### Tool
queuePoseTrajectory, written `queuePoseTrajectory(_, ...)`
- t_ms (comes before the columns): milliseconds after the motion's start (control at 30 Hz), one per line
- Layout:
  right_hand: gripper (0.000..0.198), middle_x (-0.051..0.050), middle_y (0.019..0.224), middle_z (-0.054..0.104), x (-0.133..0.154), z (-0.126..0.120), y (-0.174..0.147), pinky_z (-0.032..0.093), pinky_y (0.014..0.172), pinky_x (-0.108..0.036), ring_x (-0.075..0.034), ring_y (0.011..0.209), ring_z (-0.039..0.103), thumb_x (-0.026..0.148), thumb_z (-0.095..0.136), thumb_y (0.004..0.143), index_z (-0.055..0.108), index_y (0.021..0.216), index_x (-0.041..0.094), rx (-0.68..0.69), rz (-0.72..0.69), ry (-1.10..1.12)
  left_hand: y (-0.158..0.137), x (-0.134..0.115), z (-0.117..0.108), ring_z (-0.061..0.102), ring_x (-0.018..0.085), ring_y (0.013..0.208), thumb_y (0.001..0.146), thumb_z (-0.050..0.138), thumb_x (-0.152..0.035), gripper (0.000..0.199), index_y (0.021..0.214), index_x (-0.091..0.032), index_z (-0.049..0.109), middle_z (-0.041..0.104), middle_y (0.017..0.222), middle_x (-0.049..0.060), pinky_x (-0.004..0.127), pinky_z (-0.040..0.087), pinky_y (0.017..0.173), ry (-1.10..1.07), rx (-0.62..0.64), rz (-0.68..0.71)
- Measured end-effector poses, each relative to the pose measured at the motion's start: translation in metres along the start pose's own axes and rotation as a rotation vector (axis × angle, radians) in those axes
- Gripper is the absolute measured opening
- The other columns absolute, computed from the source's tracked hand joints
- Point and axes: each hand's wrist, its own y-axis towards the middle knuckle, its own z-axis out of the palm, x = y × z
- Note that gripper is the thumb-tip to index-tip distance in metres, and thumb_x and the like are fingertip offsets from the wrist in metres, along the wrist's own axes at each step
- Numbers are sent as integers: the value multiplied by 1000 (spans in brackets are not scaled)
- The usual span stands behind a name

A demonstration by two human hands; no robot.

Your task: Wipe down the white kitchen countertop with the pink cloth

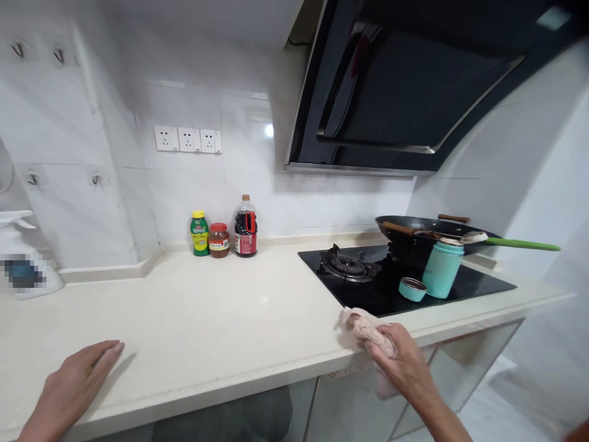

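My right hand (401,362) is closed round a bunched, pale pink cloth (368,330) at the counter's front edge. The cloth touches the white countertop (257,307) beside the near corner of the black glass hob (368,294), and part of it hangs below the hand. At the left, my left hand (76,387) is over the countertop with its fingers stretched out and nothing in it. Whether its fingertips press on the surface I cannot tell.
On the hob stand a turquoise flask (442,270), its cup-like lid (413,290), a gas burner (348,265) and a wok (426,226) with a green-handled utensil (519,243). A green bottle (199,234), red-lidded jar (219,240) and dark sauce bottle (245,230) line the wall. A spray bottle (27,258) stands left.
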Motion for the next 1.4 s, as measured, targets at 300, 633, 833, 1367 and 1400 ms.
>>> queuePoseTrajectory(300,68,-14,104,60,-86,-22,35,45,85,-50,-37,103,58,77,36,80,63,107,21,81,513,-351,0,1,3,69,28,114,83,36,-67,49,88,-37,75,79,109,-7,40,49,98,-43,-55,11)
queuePoseTrajectory(633,46,-8,94,58,22,37,37,39,78,-38,-28,90,56,61,43,96,63,105,20,311,128,-312,2,5,10,68,26,116,85,28,-68,57,97,-35,74,77,116,-4,39,48,99,45,-30,22)
queuePoseTrajectory(833,24,-5,99,57,131,81,43,35,85,-36,-27,96,52,43,67,91,63,104,23,469,-25,-43,2,9,14,67,26,116,84,32,-66,55,99,-33,73,77,118,-4,40,49,98,41,-23,42)
queuePoseTrajectory(1367,39,-8,117,57,312,164,34,41,95,-52,-31,110,51,53,31,108,59,121,30,645,-104,410,-24,-22,14,61,28,124,91,41,-54,50,113,-20,70,70,127,12,46,46,108,-137,-198,248)
queuePoseTrajectory(1400,43,-7,119,58,307,166,38,43,95,-49,-28,109,53,51,24,109,57,126,29,648,-92,478,-31,-37,13,60,27,125,93,42,-52,48,115,-20,69,69,129,13,45,46,109,-178,-215,299)
